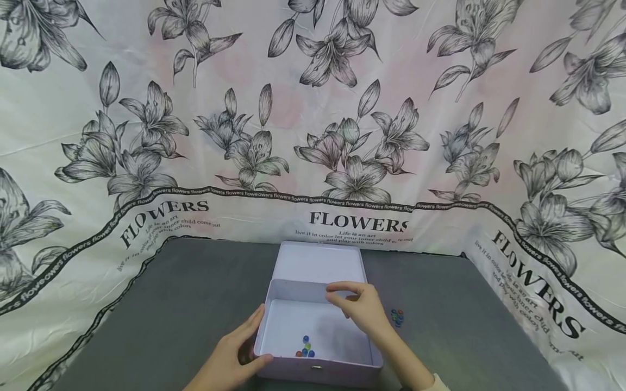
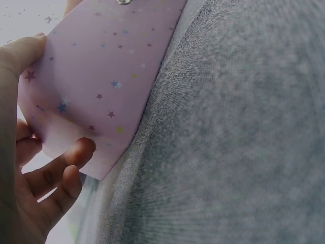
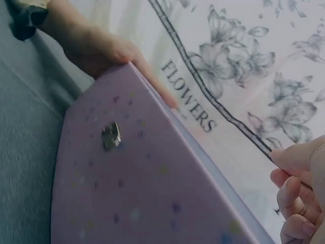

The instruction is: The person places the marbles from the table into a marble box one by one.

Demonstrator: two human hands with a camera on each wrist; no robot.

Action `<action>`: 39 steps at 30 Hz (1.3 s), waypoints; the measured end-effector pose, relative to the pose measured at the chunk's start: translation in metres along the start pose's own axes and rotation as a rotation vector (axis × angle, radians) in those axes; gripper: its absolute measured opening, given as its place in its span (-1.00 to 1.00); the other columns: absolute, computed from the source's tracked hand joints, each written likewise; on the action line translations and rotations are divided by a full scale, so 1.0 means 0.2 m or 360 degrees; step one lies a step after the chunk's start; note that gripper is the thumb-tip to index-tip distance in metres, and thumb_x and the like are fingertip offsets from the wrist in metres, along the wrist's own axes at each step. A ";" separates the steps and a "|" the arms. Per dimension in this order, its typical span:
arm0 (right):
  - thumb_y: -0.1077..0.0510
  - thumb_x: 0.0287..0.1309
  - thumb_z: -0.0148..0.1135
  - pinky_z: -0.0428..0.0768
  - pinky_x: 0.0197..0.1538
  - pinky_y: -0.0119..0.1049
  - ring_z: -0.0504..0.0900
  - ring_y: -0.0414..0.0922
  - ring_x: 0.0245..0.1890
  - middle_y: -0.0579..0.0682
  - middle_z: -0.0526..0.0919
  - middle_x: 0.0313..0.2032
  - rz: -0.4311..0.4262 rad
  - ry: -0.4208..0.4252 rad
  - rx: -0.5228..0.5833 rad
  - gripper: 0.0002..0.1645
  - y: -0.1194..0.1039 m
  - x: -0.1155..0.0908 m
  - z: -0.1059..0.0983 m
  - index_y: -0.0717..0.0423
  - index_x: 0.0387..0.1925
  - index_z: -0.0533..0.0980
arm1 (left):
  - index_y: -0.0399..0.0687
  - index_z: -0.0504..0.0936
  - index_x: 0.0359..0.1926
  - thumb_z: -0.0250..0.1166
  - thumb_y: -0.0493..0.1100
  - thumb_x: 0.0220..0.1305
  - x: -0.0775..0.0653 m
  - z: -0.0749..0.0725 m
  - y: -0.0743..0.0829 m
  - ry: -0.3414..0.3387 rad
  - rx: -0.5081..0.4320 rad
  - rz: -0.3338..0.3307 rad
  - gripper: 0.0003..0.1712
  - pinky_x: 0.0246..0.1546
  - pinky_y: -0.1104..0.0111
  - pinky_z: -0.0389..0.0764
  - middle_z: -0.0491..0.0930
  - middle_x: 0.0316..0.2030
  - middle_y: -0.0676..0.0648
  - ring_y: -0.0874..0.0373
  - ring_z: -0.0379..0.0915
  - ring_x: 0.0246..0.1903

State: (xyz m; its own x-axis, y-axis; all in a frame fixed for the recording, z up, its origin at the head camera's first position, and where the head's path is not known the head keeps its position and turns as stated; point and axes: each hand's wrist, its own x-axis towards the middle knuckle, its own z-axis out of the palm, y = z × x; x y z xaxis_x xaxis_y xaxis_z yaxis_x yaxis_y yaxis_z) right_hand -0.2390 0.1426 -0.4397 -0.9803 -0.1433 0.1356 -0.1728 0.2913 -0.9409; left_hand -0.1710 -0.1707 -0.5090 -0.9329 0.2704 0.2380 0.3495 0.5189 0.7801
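A hinged box point(image 1: 319, 365), white inside and pink with small stars outside, stands with its lid point(image 1: 320, 260) laid back. Several glass marbles point(image 1: 306, 346), blue, yellow-green and orange, lie on its floor near the front. My left hand point(image 1: 230, 353) grips the front left corner: the thumb point(image 2: 30, 48) is at the front rim, with fingers along the left side. Above the box's right part hovers my right hand point(image 1: 362, 307), thumb and index tips close together. Whether anything sits between those tips is hidden. The box's metal clasp point(image 3: 110, 136) shows in the right wrist view.
Right of the box, a small cluster of marbles point(image 1: 398, 317) lies on the grey cloth-covered table point(image 1: 195, 304). Flower-printed curtains point(image 1: 264, 217) hang behind the table and along both sides. The raised lid end lies close to the back curtain.
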 end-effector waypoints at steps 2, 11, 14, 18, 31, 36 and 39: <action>0.10 0.26 0.53 0.14 -0.62 -0.44 0.30 -0.26 -0.72 -0.10 0.61 -0.58 0.0000 0.0042 0.0015 -0.67 0.01 -0.01 -0.04 0.14 0.02 0.78 | 0.00 0.22 0.65 0.54 0.20 0.26 0.00 0.00 0.00 -0.0009 0.0011 -0.0005 0.09 0.40 0.31 0.40 0.15 0.63 -0.03 -0.05 0.18 0.54; 0.12 0.26 0.54 0.31 -0.59 -0.44 0.30 -0.30 -0.70 -0.13 0.66 -0.53 -0.0001 0.0255 0.0035 -0.60 0.11 -0.06 -0.27 0.25 0.05 0.74 | -0.01 0.24 0.65 0.52 0.22 0.28 -0.01 -0.01 0.02 0.0008 0.0049 0.0040 0.07 0.30 0.35 0.54 0.16 0.62 0.00 -0.06 0.26 0.50; 0.12 0.28 0.52 0.28 -0.61 -0.44 0.30 -0.30 -0.70 -0.03 0.78 -0.35 0.0023 0.0310 0.0021 -0.57 0.15 -0.08 -0.36 0.28 0.10 0.72 | 0.01 0.24 0.65 0.52 0.23 0.28 -0.01 -0.01 0.02 0.0006 0.0043 0.0033 0.08 0.33 0.35 0.51 0.16 0.63 -0.01 -0.04 0.24 0.52; 0.07 0.30 0.52 0.29 -0.61 -0.41 0.40 -0.25 -0.65 0.01 0.83 -0.10 0.0083 0.0384 -0.0037 -0.53 0.20 -0.12 -0.46 0.26 0.13 0.71 | 0.02 0.23 0.65 0.53 0.23 0.27 -0.01 -0.01 0.03 -0.0010 0.0011 -0.0006 0.09 0.38 0.35 0.45 0.15 0.63 -0.02 -0.05 0.19 0.54; 0.03 0.25 0.56 0.41 -0.60 -0.39 0.46 -0.27 -0.66 -0.20 0.84 -0.15 0.0294 0.0475 -0.0193 -0.51 0.41 -0.20 -0.61 0.20 0.13 0.73 | 0.03 0.23 0.65 0.57 0.18 0.22 -0.02 0.00 0.01 0.0005 -0.0014 -0.0038 0.11 0.09 0.48 0.62 0.16 0.63 0.00 0.05 0.41 0.40; 0.09 0.22 0.58 0.44 -0.59 -0.39 0.45 -0.29 -0.70 -0.03 0.85 -0.13 0.0233 0.0473 -0.0210 -0.56 0.46 -0.22 -0.60 0.23 0.08 0.74 | -0.05 0.27 0.63 0.55 0.22 0.23 -0.02 0.00 0.01 0.0054 0.0030 0.0052 0.10 0.08 0.44 0.63 0.20 0.61 -0.10 -0.06 0.33 0.45; 0.13 0.20 0.59 0.42 -0.62 -0.42 0.39 -0.31 -0.74 -0.01 0.86 -0.19 0.0215 0.0466 -0.0213 -0.59 0.50 -0.22 -0.59 0.23 0.03 0.76 | -0.07 0.27 0.63 0.57 0.19 0.23 -0.01 0.00 0.02 0.0056 0.0006 0.0054 0.10 -0.19 0.47 0.64 0.19 0.61 -0.14 0.04 0.47 0.27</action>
State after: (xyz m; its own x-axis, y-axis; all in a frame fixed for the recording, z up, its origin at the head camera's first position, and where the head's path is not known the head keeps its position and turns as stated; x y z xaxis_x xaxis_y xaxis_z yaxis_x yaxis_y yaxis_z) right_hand -0.2237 0.2902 -0.5021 -0.9776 0.1767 0.1143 -0.0316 0.4136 -0.9099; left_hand -0.1671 -0.1691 -0.5075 -0.9230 0.2593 0.2843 0.3810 0.5132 0.7690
